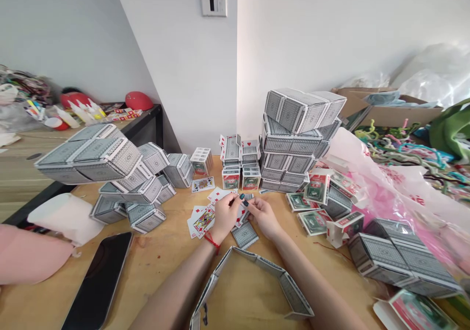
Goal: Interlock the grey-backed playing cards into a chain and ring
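My left hand (225, 218), with a red string at the wrist, and my right hand (263, 216) meet above the middle of the table. Their fingertips pinch a playing card (241, 215) with red diamonds, partly hidden by the fingers. Face-up cards (203, 220) lie spread beside my left hand. A grey-backed card (245, 236) lies face down just below the hands. Closer to me, between my forearms, a bent strip of joined grey-backed cards (294, 292) stands on edge in an open loop.
Blocks covered in grey card backs are stacked at left (106, 156) and right (290, 141). Card boxes (231, 179) stand behind the hands; more card packs (314, 222) lie right. A black phone (99, 281) and pink cap (33, 256) lie left. Pink plastic (385, 188) edges the right side.
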Demonstrator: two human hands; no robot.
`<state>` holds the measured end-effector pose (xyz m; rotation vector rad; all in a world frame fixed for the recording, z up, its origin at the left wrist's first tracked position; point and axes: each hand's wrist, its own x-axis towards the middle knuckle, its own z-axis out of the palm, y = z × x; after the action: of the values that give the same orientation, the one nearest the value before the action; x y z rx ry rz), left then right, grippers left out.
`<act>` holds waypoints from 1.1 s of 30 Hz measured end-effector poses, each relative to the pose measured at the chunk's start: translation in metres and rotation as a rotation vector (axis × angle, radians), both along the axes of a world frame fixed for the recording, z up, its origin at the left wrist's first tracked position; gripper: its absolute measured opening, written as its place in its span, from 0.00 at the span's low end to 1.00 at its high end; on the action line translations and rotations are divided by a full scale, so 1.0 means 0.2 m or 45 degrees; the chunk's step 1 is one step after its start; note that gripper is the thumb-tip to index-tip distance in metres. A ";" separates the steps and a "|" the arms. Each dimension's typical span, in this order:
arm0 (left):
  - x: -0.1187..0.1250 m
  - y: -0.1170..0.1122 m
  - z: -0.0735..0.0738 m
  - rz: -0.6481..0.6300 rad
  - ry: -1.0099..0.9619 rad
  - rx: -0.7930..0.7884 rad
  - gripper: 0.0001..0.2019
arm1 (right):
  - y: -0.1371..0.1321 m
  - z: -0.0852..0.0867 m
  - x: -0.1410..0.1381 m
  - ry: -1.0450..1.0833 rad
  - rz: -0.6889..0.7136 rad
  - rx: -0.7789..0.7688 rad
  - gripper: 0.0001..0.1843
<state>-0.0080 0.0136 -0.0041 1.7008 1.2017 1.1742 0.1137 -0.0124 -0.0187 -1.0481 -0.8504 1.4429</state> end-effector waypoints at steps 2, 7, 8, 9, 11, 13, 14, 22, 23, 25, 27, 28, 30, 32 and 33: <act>0.00 -0.01 0.00 0.002 0.072 0.068 0.09 | 0.00 0.00 0.01 -0.051 0.009 0.018 0.18; 0.01 -0.01 -0.01 0.003 0.236 0.190 0.09 | -0.01 -0.01 0.01 -0.155 -0.018 0.065 0.18; 0.01 -0.01 -0.01 -0.001 0.272 0.206 0.09 | -0.01 -0.01 0.01 -0.180 -0.025 0.072 0.17; 0.01 -0.01 -0.01 -0.006 0.308 0.222 0.09 | -0.01 -0.01 0.01 -0.203 -0.030 0.077 0.17; 0.01 -0.01 -0.02 -0.006 0.377 0.256 0.10 | -0.01 -0.01 0.01 -0.242 -0.035 0.091 0.16; 0.00 0.00 -0.03 0.000 0.431 0.287 0.10 | -0.01 -0.02 0.01 -0.277 -0.035 0.099 0.15; 0.00 0.00 -0.03 0.000 0.449 0.300 0.10 | -0.01 -0.02 0.01 -0.292 -0.037 0.102 0.15; 0.00 0.00 -0.03 -0.044 0.574 0.405 0.08 | -0.01 -0.03 0.00 -0.424 -0.124 0.169 0.13; 0.00 0.00 -0.03 -0.047 0.590 0.421 0.08 | -0.01 -0.03 0.00 -0.441 -0.128 0.178 0.12; 0.00 0.00 -0.03 -0.049 0.607 0.448 0.08 | -0.02 -0.04 0.00 -0.473 -0.144 0.193 0.12; 0.00 0.00 -0.03 -0.050 0.598 0.464 0.08 | -0.02 -0.04 0.00 -0.502 -0.169 0.206 0.11; 0.00 0.00 -0.03 -0.050 0.587 0.466 0.08 | -0.02 -0.05 0.00 -0.513 -0.181 0.212 0.11; 0.00 -0.01 -0.03 -0.052 0.559 0.450 0.08 | -0.02 -0.05 0.00 -0.516 -0.192 0.222 0.11; 0.01 -0.01 -0.03 -0.042 0.519 0.412 0.09 | -0.02 -0.04 0.00 -0.477 -0.173 0.226 0.12; 0.01 -0.01 -0.02 -0.032 0.495 0.387 0.09 | -0.02 -0.04 0.00 -0.439 -0.148 0.222 0.12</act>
<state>-0.0067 0.0119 -0.0087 2.2447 1.2684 1.0829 0.1137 -0.0162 -0.0265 -1.2098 -1.1203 1.0849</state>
